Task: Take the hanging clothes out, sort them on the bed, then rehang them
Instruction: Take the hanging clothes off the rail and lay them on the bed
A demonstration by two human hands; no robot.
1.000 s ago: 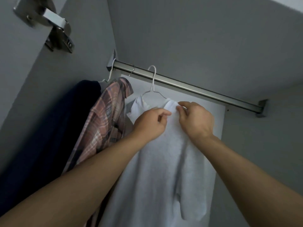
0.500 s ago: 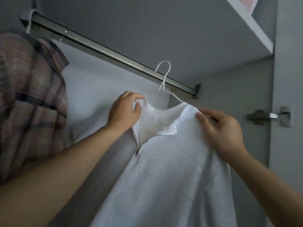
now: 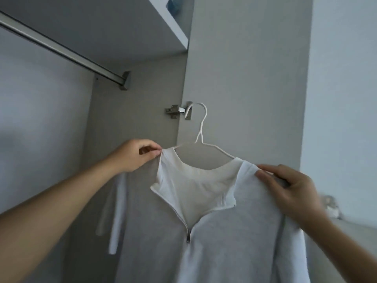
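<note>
Both hands are pinching the white zip top (image 3: 234, 231) at its shoulders — left hand (image 3: 136, 155), right hand (image 3: 293, 193) — hanger (image 3: 201, 129) hook floating free between them, so I'd keep it level walking to the bed or it'll slide off.
</note>
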